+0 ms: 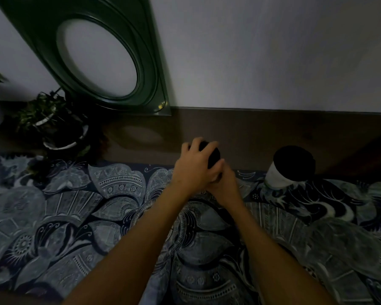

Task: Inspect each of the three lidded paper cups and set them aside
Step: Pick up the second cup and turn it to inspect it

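Both of my hands are wrapped around one paper cup with a black lid (213, 155) at the far edge of the patterned cloth. My left hand (193, 166) covers the lid and upper side from the left. My right hand (223, 183) grips the cup's lower body, which is almost fully hidden. A second cup (277, 175), white with a black lid (294, 160), stands apart to the right on the cloth. I see no third cup in this dim view.
A blue-and-white batik cloth (97, 216) covers the surface. A potted plant (53, 128) stands at the back left, beside a dark green oval-framed panel (154, 62) leaning on the wall. Brown bare surface (251, 133) runs behind the cups.
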